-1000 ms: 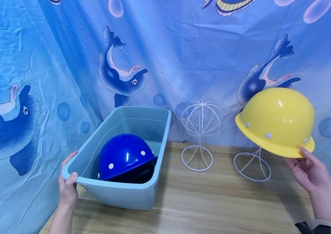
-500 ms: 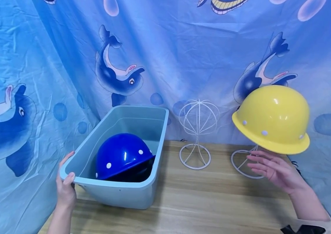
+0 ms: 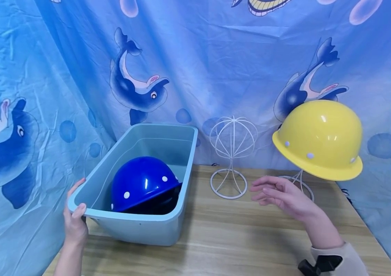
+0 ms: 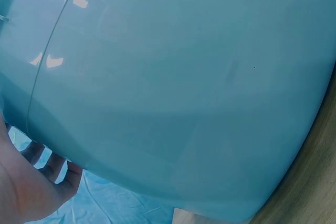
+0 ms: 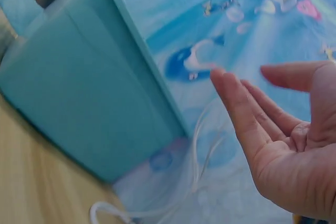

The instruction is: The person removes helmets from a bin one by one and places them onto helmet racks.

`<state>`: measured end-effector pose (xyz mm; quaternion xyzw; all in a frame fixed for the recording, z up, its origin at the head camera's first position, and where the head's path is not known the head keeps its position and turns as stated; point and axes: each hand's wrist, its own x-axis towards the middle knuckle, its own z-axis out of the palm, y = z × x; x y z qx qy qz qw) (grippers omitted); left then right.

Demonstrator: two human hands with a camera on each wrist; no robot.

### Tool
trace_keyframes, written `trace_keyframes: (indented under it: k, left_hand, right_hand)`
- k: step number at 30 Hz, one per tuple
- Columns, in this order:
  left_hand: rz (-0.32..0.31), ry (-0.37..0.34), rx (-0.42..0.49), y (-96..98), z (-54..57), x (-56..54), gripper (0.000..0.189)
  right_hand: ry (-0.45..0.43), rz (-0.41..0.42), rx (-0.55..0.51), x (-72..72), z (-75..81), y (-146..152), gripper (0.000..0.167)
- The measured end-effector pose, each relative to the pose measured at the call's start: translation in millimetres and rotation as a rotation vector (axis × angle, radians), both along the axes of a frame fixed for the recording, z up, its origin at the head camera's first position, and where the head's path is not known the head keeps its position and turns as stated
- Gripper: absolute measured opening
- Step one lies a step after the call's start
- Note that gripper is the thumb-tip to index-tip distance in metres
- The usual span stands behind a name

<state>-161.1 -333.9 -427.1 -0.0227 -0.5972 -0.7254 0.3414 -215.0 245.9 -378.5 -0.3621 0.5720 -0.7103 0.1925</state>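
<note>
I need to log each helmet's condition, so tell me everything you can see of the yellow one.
The yellow helmet is a glossy, hard-looking plastic dome with a short brim all round and small pale rivets above it. It sits tilted on a white wire stand at the table's right rear, before the blue curtain. No hand touches it; the right hand is below and to its left.
</note>
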Motion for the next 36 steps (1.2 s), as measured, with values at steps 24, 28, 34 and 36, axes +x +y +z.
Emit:
trace_keyframes:
  k: [24, 28, 34, 36]
  left_hand:
    - [0.027, -0.008, 0.021, 6.0, 3.7, 2.7, 0.074]
    - [0.013, -0.008, 0.016, 7.0, 5.2, 3.9, 0.073]
    - [0.023, -0.016, 0.030, 3.8, 1.3, 0.5, 0.075]
    - [0.028, -0.024, 0.032, 2.5, -0.3, -0.9, 0.076]
  right_hand:
    - [0.361, -0.147, 0.231, 12.9, 65.6, -177, 0.025]
    - [0.450, -0.138, 0.237, 14.0, 64.4, -201, 0.024]
    - [0.607, -0.144, 0.372, 15.1, 60.9, -226, 0.026]
    - [0.653, -0.138, 0.442, 15.3, 60.4, -232, 0.027]
